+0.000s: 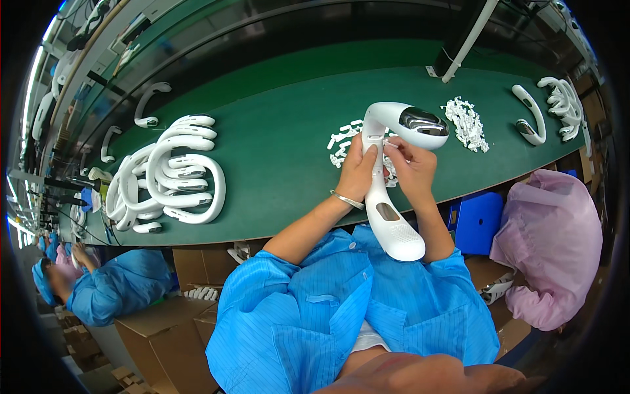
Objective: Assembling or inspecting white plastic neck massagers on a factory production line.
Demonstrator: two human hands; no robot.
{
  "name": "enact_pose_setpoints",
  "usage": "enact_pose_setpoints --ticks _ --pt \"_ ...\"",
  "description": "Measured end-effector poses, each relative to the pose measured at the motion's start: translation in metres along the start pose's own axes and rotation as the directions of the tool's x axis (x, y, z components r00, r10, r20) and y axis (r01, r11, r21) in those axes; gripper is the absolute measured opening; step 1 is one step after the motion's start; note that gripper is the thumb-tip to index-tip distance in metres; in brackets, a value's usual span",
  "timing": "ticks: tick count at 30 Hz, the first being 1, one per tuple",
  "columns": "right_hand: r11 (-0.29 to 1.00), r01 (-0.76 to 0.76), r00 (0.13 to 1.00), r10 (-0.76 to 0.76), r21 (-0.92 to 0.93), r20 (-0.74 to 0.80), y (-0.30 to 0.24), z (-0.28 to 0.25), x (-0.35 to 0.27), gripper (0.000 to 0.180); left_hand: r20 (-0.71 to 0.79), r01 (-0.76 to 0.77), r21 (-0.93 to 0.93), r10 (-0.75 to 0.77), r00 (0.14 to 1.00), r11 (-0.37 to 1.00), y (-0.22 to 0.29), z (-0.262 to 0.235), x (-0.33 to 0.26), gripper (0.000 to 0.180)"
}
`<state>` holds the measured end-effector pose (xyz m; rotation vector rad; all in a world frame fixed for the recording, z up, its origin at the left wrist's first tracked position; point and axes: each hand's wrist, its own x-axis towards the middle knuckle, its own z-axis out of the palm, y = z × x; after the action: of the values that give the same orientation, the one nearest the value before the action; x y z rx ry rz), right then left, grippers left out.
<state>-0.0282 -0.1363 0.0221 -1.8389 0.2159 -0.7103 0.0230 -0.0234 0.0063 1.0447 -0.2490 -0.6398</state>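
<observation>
My left hand (pixel 356 172) is wrapped round the middle of a white curved neckband device (pixel 382 190) and holds it up over the near edge of the bench. One end of the device is bent over with a glossy silver cap; the other points toward me and has a dark oval window and a patch of tiny holes. My right hand (pixel 415 172) pinches what looks like a small white plastic piece (pixel 391 144) against the device's inner side. Loose small white pieces (pixel 340 141) lie on the bench behind my hands, partly hidden by them.
A stack of similar white neckbands (pixel 172 174) stands on the green bench (pixel 275 144) at left. A pile of small white parts (pixel 466 125) and more neckbands (pixel 539 118) are at right. A blue bin (pixel 477 223) and a person in pink (pixel 554 243) are close on my right.
</observation>
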Motion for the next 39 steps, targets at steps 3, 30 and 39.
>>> enact_pose_setpoints --ticks 3,30,39 --pt "0.992 0.042 0.999 -0.045 0.116 0.026 0.007 -0.001 -0.002 0.017 0.006 -0.021 0.013 0.021 1.0 1.0 0.002 0.003 -0.003 0.031" --pt "0.821 -0.384 0.923 0.357 0.422 0.145 0.03 0.008 0.003 0.011 -0.035 -0.105 0.121 0.11 0.993 0.987 -0.013 -0.009 0.004 0.023" --pt "0.803 -0.388 0.92 0.308 0.452 0.244 0.012 0.009 0.032 0.016 -0.082 0.052 0.122 -0.042 0.996 0.991 0.01 -0.001 0.018 0.026"
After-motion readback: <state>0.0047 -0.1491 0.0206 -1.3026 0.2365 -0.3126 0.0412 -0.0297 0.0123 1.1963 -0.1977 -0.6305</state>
